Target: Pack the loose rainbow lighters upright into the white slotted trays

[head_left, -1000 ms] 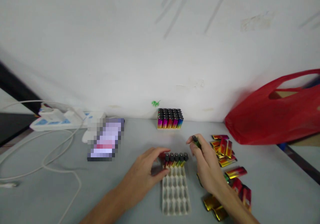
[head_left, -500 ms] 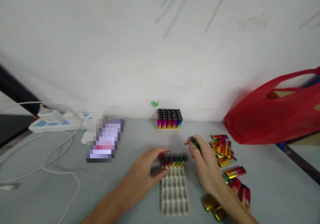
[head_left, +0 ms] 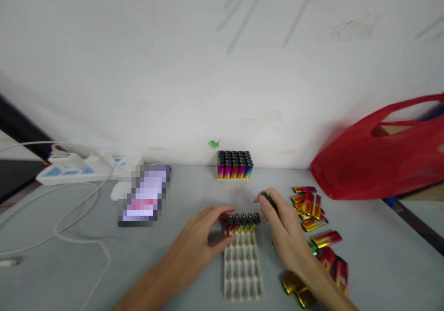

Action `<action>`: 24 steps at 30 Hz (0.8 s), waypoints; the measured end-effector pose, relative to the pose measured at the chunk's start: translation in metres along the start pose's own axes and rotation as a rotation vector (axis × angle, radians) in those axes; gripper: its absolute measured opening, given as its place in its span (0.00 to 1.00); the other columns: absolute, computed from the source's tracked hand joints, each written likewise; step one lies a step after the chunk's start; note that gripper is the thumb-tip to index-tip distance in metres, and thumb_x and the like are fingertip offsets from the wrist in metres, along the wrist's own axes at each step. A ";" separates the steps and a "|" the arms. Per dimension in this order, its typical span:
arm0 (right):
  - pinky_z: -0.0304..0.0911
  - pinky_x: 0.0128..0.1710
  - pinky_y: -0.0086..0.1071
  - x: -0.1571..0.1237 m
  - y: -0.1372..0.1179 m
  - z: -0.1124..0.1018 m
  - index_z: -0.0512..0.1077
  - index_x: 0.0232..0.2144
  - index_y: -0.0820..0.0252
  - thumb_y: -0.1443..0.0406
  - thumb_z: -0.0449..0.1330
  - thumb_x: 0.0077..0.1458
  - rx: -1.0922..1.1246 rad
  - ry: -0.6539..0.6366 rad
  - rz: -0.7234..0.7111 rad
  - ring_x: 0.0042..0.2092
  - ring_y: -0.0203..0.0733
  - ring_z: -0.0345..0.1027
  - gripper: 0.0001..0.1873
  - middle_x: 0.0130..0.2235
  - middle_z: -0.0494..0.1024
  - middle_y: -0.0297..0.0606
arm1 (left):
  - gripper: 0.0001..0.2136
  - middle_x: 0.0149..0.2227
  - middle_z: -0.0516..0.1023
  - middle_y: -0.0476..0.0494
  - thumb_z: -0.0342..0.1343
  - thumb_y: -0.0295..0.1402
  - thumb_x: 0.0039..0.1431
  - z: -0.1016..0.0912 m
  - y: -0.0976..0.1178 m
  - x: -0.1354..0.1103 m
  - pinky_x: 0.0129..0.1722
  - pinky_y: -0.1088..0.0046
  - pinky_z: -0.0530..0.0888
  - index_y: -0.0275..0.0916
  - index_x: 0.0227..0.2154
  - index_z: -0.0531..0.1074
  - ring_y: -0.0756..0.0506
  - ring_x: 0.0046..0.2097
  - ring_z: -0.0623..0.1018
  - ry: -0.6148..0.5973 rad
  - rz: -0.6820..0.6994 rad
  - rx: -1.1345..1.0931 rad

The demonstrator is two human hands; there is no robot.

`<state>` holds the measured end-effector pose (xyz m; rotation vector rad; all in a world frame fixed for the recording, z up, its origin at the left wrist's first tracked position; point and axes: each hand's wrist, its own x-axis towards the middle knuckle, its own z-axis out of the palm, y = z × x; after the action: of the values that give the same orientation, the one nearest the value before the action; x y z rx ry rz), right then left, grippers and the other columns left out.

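Observation:
A white slotted tray [head_left: 243, 269] lies on the grey table, with one row of several colourful lighters [head_left: 243, 222] standing in its far end. My left hand [head_left: 201, 239] rests at the tray's left far corner, fingers curled against the row's leftmost lighter. My right hand [head_left: 282, 230] hovers just right of the row, pinching a dark-topped lighter [head_left: 268, 199] between thumb and fingers. Loose red and gold lighters [head_left: 312, 207] lie scattered to the right of that hand.
A full block of lighters [head_left: 235, 164] stands by the wall. A red plastic bag [head_left: 381, 160] sits at the right. A phone [head_left: 144, 195], a power strip [head_left: 72, 171] and white cables [head_left: 69, 230] lie at the left. More loose lighters [head_left: 333, 262] are near my right wrist.
My right hand with its lighter has drifted slightly left towards the row. My left hand has stayed at the tray.

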<state>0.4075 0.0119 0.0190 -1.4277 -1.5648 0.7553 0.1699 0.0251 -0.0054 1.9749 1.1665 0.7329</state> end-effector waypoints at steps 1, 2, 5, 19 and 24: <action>0.55 0.37 0.36 0.000 0.001 0.000 0.73 0.40 0.55 0.48 0.51 0.79 0.016 0.003 0.008 0.35 0.42 0.63 0.22 0.31 0.68 0.29 | 0.24 0.56 0.84 0.49 0.69 0.27 0.65 0.000 0.000 0.000 0.63 0.61 0.77 0.52 0.61 0.77 0.41 0.56 0.83 -0.003 -0.006 0.001; 0.55 0.37 0.36 0.000 0.002 0.001 0.74 0.40 0.55 0.48 0.50 0.79 0.036 0.007 0.020 0.35 0.42 0.63 0.23 0.30 0.67 0.29 | 0.24 0.56 0.84 0.49 0.69 0.27 0.65 0.000 0.000 0.000 0.63 0.61 0.77 0.52 0.61 0.77 0.40 0.56 0.83 -0.006 -0.013 0.003; 0.55 0.35 0.35 0.001 0.007 0.003 0.75 0.40 0.55 0.47 0.52 0.78 0.127 0.008 0.073 0.34 0.41 0.62 0.23 0.30 0.66 0.30 | 0.24 0.56 0.84 0.49 0.70 0.28 0.64 -0.001 0.001 0.001 0.64 0.60 0.77 0.52 0.61 0.77 0.40 0.56 0.83 -0.019 -0.020 0.006; 0.47 0.25 0.32 0.007 0.003 0.009 0.78 0.38 0.58 0.34 0.60 0.65 0.543 -0.074 0.327 0.25 0.36 0.52 0.33 0.26 0.66 0.29 | 0.24 0.56 0.85 0.49 0.69 0.28 0.65 0.000 -0.001 0.000 0.62 0.61 0.77 0.53 0.61 0.77 0.40 0.56 0.83 -0.015 -0.022 0.006; 0.34 0.22 0.30 0.009 0.006 0.008 0.72 0.27 0.57 0.29 0.62 0.55 0.594 -0.088 0.473 0.22 0.32 0.36 0.38 0.22 0.49 0.22 | 0.23 0.56 0.84 0.50 0.70 0.29 0.65 0.000 -0.001 0.000 0.63 0.61 0.76 0.53 0.61 0.76 0.40 0.57 0.82 -0.008 -0.015 -0.003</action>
<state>0.4032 0.0227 0.0117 -1.3185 -0.9332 1.4394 0.1695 0.0252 -0.0064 1.9625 1.1736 0.7184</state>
